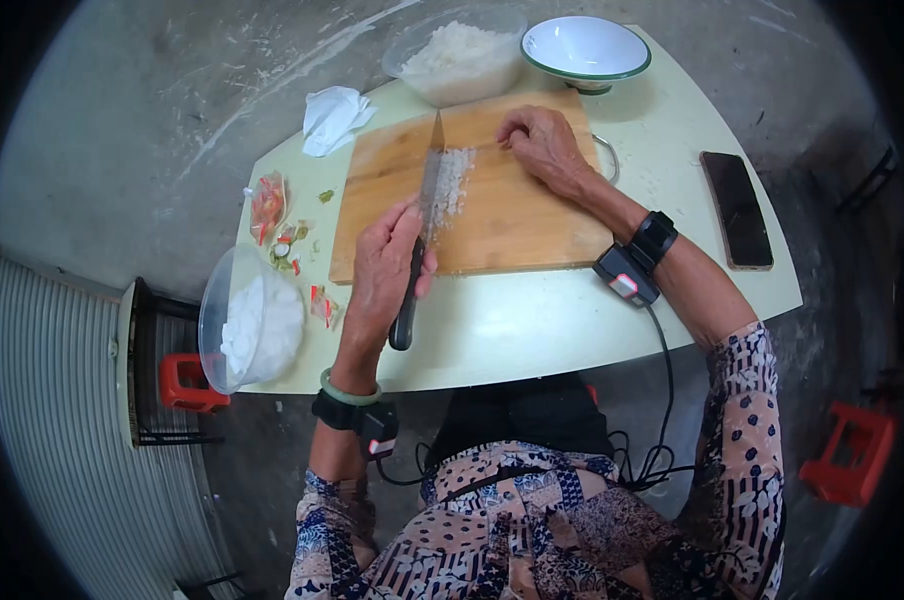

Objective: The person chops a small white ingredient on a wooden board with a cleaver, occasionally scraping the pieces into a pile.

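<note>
My left hand (384,262) is wrapped round the black handle of a knife (431,185), whose blade points away from me over a wooden cutting board (512,235). Small white chopped pieces (453,180) lie along the right side of the blade. On the upper right part of the board rests my right hand (544,145), its fingers curled; whether it holds anything is hidden.
A tub of white shreds (459,58) and a green-rimmed white bowl (586,50) stand behind the board. Left are a crumpled tissue (336,118), small packets (268,205) and a clear bowl (252,320) with white contents. A phone (737,210) lies right.
</note>
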A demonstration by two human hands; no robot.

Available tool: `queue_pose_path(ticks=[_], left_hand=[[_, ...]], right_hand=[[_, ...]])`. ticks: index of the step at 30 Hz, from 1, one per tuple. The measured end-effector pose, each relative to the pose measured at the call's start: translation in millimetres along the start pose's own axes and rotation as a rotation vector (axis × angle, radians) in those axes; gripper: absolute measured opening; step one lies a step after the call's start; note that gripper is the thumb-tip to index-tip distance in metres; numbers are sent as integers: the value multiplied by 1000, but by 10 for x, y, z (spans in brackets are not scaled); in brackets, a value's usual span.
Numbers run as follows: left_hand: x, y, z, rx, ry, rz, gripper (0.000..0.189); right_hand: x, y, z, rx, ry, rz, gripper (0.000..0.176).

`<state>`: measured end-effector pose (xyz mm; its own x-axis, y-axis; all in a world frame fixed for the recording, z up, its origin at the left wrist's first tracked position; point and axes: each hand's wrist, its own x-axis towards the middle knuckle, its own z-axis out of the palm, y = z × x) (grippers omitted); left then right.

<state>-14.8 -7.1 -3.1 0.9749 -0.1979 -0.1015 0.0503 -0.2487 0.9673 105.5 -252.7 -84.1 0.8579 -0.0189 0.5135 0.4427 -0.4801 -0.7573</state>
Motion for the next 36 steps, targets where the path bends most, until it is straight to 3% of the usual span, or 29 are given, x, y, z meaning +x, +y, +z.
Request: queue_pose_path(ticks=[4,12,14,25,27,36], left_hand=[[-103,117,13,-144,39,-12,43],[-54,72,72,-138,14,-29,46],[8,-30,73,-72,14,-58,45],[-7,27,49,-28,-21,-19,43],[-68,68,54,-165,28,-43,40],[-85,59,44,-169,77,-27,40]], right_hand=[[-22,14,-14,-15,18,-27,24],[-22,-32,-30,-14,-4,-12,24],[-36,-80,-27,21,-20,72,24],[-2,-4,-13,-11,10,-13,24],[-22,-15,-22,-16,-3,-6,24],[-38,-24,-17,-10,-14,13,24]])
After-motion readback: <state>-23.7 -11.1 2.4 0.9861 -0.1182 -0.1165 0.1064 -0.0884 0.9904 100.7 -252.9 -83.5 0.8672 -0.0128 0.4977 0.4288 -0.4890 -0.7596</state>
